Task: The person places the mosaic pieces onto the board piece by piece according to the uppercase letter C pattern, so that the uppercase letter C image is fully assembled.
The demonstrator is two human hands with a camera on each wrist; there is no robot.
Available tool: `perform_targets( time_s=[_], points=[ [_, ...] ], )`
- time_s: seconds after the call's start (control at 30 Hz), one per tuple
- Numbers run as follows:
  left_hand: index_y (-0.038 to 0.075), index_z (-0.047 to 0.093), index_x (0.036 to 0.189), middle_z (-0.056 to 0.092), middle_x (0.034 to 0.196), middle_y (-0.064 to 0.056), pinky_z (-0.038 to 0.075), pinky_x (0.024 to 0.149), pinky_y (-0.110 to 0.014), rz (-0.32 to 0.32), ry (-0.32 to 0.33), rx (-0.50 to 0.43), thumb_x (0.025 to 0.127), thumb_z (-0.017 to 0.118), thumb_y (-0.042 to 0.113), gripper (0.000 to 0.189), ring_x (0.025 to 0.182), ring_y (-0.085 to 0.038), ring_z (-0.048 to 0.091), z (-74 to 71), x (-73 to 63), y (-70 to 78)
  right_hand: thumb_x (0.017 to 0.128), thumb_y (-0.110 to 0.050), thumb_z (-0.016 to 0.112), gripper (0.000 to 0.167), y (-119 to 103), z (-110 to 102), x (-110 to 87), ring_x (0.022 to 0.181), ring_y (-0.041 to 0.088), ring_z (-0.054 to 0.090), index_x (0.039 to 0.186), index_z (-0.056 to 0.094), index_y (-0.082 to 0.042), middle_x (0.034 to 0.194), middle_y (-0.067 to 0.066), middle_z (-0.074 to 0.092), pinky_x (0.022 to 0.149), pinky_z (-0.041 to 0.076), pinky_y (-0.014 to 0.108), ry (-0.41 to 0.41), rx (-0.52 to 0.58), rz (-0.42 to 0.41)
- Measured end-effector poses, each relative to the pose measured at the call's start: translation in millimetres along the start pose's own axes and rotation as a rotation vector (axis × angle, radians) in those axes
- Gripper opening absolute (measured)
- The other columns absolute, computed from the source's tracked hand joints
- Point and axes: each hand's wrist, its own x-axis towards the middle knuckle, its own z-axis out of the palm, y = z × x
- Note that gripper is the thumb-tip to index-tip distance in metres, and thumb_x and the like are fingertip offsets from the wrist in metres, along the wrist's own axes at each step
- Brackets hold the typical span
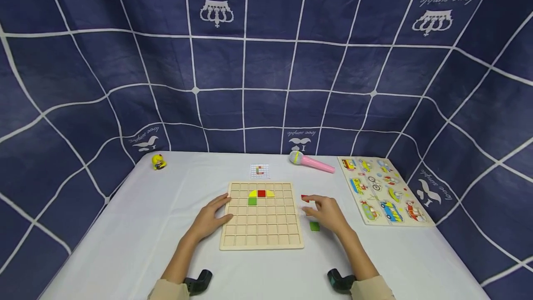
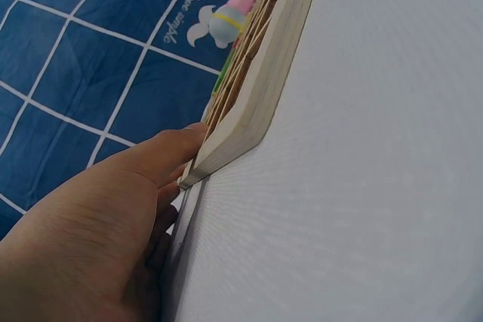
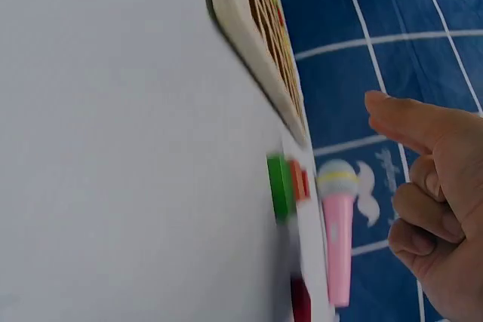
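Note:
A wooden grid board point(image 1: 261, 231) lies flat, with a red square point(image 1: 261, 193) between two yellow rounded pieces and a green square point(image 1: 252, 201) below the left one. My left hand point(image 1: 209, 219) rests at the board's left edge, its thumb and fingertips touching the rim. To the right of the board, my right hand point(image 1: 331, 214) hovers with thumb and forefinger apart and nothing between them; its other fingers are curled in the right wrist view. Close by its forefinger is a red piece point(image 1: 305, 197). Below the hand lies a loose green block point(image 1: 314, 226), also seen in the right wrist view point(image 3: 281, 188).
Behind the board lies a small printed card point(image 1: 260, 171) with a coloured grid pattern. A pink toy microphone point(image 1: 314, 163) is at the back. On the right is a picture puzzle board point(image 1: 381, 191). A yellow figurine point(image 1: 158, 161) stands far left, before a blue checked curtain point(image 1: 266, 64).

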Motion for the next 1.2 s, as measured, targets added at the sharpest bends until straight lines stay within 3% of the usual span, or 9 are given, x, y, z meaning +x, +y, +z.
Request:
perform_targets(
  time_s=[0.2,0.5,0.67,1.2],
  points=[
    [0.009,0.049,0.134,0.036,0.145,-0.005,0.026,0.107,-0.049,-0.006,-0.013,-0.018,0.081,0.071,0.03,0.061,0.133,-0.03,0.03,-1.1,0.0,0.1,0.076,-0.023,0.077,0.025,21,-18,-26.1,0.042,0.005,0.023,0.1,0.072,-0.016,0.046,-0.007,0.029,0.039,0.02,0.02,-0.002,-0.012,0.041],
    [0.009,0.05,0.133,0.037,0.144,-0.007,0.027,0.105,-0.05,0.006,0.0,-0.017,0.081,0.071,0.03,0.06,0.132,-0.031,0.031,0.0,0.2,-0.2,0.073,-0.026,0.078,0.027,36,-15,-44.2,0.043,0.004,0.024,0.098,0.072,-0.02,0.046,-0.007,0.031,0.042,0.023,0.019,-0.085,0.018,0.105],
    [0.009,0.05,0.133,0.037,0.144,-0.006,0.027,0.106,-0.05,0.0,-0.001,-0.013,0.081,0.071,0.03,0.06,0.132,-0.03,0.031,-0.1,0.2,-0.3,0.074,-0.027,0.078,0.026,39,-11,-48.0,0.044,0.003,0.026,0.098,0.071,-0.019,0.047,-0.008,0.034,0.041,0.023,0.018,-0.109,-0.003,0.09],
    [0.008,0.05,0.132,0.037,0.144,-0.008,0.028,0.105,-0.051,0.015,0.0,-0.014,0.081,0.071,0.031,0.06,0.132,-0.032,0.032,-0.7,0.3,0.5,0.073,-0.028,0.079,0.021,34,-9,-42.2,0.044,0.005,0.028,0.092,0.07,-0.022,0.047,-0.007,0.035,0.042,0.024,0.02,-0.022,-0.041,0.091]
  ],
)
